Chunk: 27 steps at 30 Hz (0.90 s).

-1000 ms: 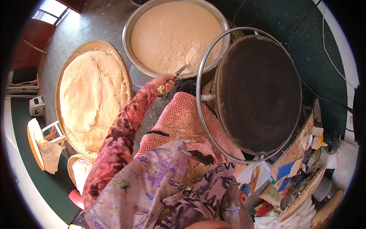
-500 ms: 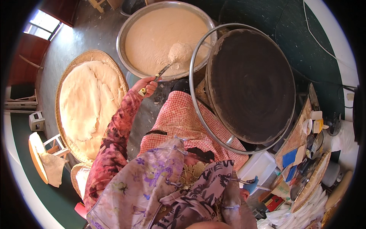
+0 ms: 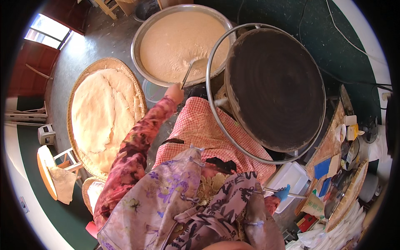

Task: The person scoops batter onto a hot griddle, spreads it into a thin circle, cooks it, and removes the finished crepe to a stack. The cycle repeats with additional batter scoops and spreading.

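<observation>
My left hand (image 3: 175, 94) is closed round the handle of a ladle (image 3: 188, 74). The ladle's head lies at the near side of a large metal basin (image 3: 136, 58) of thick beige batter (image 3: 179, 39), tilted, partly hidden by the batter. To the right of the basin stands a big round dark griddle (image 3: 277, 89) inside a metal ring (image 3: 211, 100). Low on the right, my right hand (image 3: 283, 193), in a blue glove, grips a thin pale rod (image 3: 298, 195); most of its fingers are hard to make out.
Left of me a woven round tray (image 3: 143, 100) bears a stack of large thin flatbreads (image 3: 93, 112). A clear-walled tub (image 3: 152, 91) stands under the basin's edge. A white plastic bin (image 3: 293, 177) and a cluttered board (image 3: 329, 141) are at the right. A small stool (image 3: 64, 158) stands far left.
The mound of batter on the ladle is gone from view and the ladle's head has turned over into the batter. My left hand moved right and slightly down. The right hand shifted slightly right.
</observation>
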Tool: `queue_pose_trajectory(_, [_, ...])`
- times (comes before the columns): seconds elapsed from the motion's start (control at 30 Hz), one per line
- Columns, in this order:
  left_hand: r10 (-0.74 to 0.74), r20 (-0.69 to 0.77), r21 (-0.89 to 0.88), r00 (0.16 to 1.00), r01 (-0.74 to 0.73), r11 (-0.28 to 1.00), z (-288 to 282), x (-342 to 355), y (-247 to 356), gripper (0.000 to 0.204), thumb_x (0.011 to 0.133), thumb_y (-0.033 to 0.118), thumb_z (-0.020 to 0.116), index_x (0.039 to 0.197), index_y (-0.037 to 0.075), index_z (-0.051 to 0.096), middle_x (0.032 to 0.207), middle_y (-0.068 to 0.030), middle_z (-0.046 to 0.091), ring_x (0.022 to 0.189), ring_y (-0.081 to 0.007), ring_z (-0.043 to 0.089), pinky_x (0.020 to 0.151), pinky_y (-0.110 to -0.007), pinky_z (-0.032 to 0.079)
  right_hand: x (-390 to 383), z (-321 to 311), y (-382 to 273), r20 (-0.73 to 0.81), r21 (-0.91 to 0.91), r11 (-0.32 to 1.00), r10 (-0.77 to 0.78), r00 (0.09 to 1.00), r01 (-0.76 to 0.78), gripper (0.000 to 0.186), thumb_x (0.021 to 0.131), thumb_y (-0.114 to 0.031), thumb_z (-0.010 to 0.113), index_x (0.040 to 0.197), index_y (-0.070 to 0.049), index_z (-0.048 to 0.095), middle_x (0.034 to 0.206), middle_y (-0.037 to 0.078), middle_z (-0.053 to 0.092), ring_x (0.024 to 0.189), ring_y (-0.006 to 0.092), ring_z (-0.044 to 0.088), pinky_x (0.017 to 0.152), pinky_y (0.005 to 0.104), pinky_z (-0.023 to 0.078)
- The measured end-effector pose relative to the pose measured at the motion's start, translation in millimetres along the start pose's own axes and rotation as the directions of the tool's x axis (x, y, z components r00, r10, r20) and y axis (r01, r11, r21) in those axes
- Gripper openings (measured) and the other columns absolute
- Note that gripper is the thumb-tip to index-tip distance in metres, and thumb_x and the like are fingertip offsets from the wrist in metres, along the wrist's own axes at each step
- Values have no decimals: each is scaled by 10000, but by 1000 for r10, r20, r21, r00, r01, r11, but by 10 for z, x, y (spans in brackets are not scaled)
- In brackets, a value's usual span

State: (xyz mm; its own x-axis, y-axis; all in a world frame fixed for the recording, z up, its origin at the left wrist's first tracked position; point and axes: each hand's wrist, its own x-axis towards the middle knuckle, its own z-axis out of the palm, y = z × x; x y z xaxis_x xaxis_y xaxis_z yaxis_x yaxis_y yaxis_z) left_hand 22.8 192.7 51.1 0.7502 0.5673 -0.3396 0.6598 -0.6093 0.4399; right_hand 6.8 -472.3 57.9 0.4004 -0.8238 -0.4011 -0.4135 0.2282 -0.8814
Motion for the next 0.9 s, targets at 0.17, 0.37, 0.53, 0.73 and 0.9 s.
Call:
queue_pose_trajectory(0.17, [199, -278, -136, 940, -243, 960, -372, -19, -245, 384, 780, 191, 588, 1091, -33, 565, 917, -265, 610, 891, -363, 605, 772, -373, 471, 216, -325, 276, -118, -36, 999, -12, 993, 8, 346, 764, -300, 649, 578, -118, 420, 510, -21, 347, 422, 108, 319, 418, 257, 281])
queue_pose_trajectory(0.37, [-36, 66, -51, 997, 40, 998, 72, 20, -114, 316, 792, 203, 586, 1021, -13, 596, 691, -178, 610, 672, -299, 605, 621, -394, 474, 449, -507, 572, -43, -37, 993, 114, 993, -116, 347, 765, -313, 647, 579, -121, 426, 511, -23, 353, 430, 114, 313, 417, 260, 277])
queue_pose_trajectory(0.53, [-58, 162, -413, 985, 121, 903, -182, 81, -240, 232, 801, 195, 553, 874, -17, 614, 615, -151, 582, 547, -267, 584, 526, -387, 470, 445, -452, 562, -27, -93, 986, 136, 990, -138, 340, 746, -316, 662, 588, -125, 429, 527, -28, 360, 447, 114, 319, 425, 260, 280])
queue_pose_trajectory(0.73, [-154, 137, -442, 979, 199, 875, 124, 411, -93, 252, 834, 229, 534, 823, -14, 598, 619, -122, 586, 516, -195, 574, 455, -346, 462, 357, -387, 450, -50, -133, 983, 118, 992, -123, 321, 734, -319, 667, 621, -115, 447, 540, -21, 366, 463, 113, 328, 437, 263, 292])
queue_pose_trajectory(0.9, [26, 745, -659, 666, 742, -123, 380, 560, -281, 184, 911, 222, 440, 885, 46, 484, 589, -11, 456, 420, -109, 406, 356, -259, 346, 366, -435, 431, 1, -191, 975, 119, 993, -117, 333, 725, -327, 673, 610, -115, 443, 532, -21, 361, 447, 113, 322, 422, 259, 283])
